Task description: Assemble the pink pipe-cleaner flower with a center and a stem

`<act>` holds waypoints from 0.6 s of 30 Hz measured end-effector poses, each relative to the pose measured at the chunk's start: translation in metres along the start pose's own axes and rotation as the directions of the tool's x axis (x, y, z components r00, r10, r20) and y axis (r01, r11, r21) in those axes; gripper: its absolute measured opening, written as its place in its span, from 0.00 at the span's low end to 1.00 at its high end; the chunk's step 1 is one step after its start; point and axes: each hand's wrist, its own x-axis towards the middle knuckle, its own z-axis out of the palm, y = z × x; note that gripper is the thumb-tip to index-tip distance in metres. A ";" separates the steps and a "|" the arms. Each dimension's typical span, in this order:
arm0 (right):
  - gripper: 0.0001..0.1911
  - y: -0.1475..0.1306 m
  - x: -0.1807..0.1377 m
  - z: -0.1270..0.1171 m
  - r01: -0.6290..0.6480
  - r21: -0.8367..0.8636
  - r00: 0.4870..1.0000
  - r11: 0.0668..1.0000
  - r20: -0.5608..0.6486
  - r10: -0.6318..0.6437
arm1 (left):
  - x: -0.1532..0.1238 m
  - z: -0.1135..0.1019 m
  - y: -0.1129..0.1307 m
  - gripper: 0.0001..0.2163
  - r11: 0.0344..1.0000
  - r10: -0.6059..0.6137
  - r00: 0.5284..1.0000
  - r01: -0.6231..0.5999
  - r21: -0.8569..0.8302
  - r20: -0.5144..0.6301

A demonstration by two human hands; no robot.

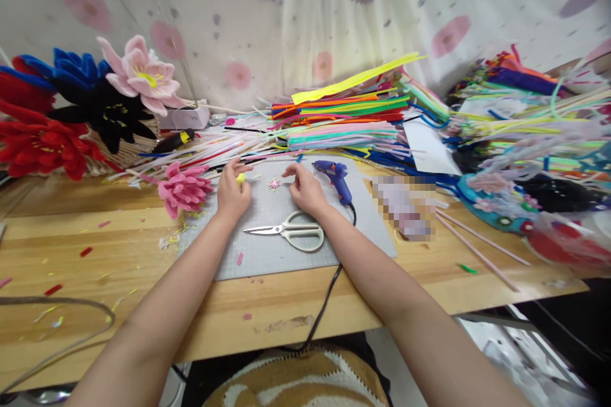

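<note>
My left hand (233,193) is over the left part of the grey cutting mat (267,265). A small yellow piece (241,178) shows between its thumb and fingers; its exact kind is too small to tell. Over the mat's right part, my right hand (305,188) has thumb and forefinger apart with nothing visible between them. Between the two hands a small pink-and-white flower-shaped piece (273,184) lies on the mat. Scissors (286,229) with pale handles lie closed below the hands, points to the left. A blue hot glue gun (337,179) rests just right of my right hand.
Bundles of coloured pipe cleaners (344,133) line the back. A pink fuzzy flower (184,189) lies left of the mat, with larger flowers (114,108) behind it. The glue gun's black cord (329,292) runs over the front edge. Pink stems (477,248) lie at right.
</note>
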 end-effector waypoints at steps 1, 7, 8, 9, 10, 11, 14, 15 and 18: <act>0.22 0.001 0.000 0.000 -0.019 0.016 1.000 1.000 -0.021 0.019 | 0.002 -0.001 0.000 0.27 0.999 -0.041 0.999 0.041 0.017 -0.027; 0.14 0.004 -0.001 0.003 -0.121 0.099 0.990 0.988 -0.055 0.126 | 0.018 -0.005 0.002 0.20 0.957 -0.195 0.980 0.179 0.228 0.051; 0.12 0.005 -0.001 0.003 -0.126 0.105 0.989 0.986 -0.067 0.133 | 0.021 -0.004 0.003 0.19 0.948 -0.209 0.973 0.179 0.261 0.092; 0.11 0.005 -0.001 0.003 -0.129 0.112 0.987 0.985 -0.078 0.139 | 0.025 -0.004 0.004 0.19 0.941 -0.222 0.966 0.177 0.289 0.131; 0.10 0.005 -0.001 0.003 -0.134 0.120 0.986 0.984 -0.088 0.145 | 0.029 -0.003 0.006 0.20 0.935 -0.232 0.959 0.172 0.311 0.165; 0.09 0.005 -0.001 0.003 -0.140 0.127 0.984 0.982 -0.094 0.152 | 0.033 -0.002 0.007 0.20 0.929 -0.240 0.950 0.166 0.330 0.198; 0.07 0.005 -0.001 0.000 -0.176 0.148 0.978 0.973 -0.083 0.189 | 0.045 0.000 0.010 0.22 0.915 -0.259 0.922 0.138 0.379 0.288; 0.06 0.004 -0.001 0.000 -0.189 0.154 0.976 0.970 -0.076 0.203 | 0.048 0.000 0.011 0.23 0.911 -0.267 0.910 0.131 0.392 0.318; 0.06 0.004 -0.001 -0.001 -0.228 0.166 0.969 0.959 -0.059 0.241 | 0.055 0.002 0.011 0.23 0.897 -0.300 0.873 0.121 0.426 0.385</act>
